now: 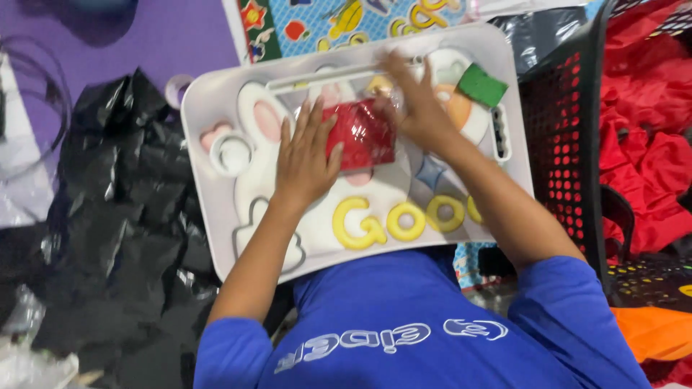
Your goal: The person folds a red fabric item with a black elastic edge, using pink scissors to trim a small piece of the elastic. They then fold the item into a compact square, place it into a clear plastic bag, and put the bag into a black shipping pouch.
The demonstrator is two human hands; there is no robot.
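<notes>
A flat red packet (362,135) in shiny clear wrap lies on a white lap tray (216,108) printed with a rabbit and yellow letters. My left hand (306,157) rests flat with its fingers spread, pressing the packet's left edge. My right hand (417,101) holds the packet's upper right corner, where the clear wrap bunches up. A small green block (481,85) sits on the tray just right of my right hand. My blue shirt fills the bottom of the view.
Crumpled black plastic bags (122,216) lie left of the tray on a purple floor mat (166,36). A black perforated basket (569,144) with red cloth (649,130) stands at the right. A colourful printed mat (346,21) lies beyond the tray.
</notes>
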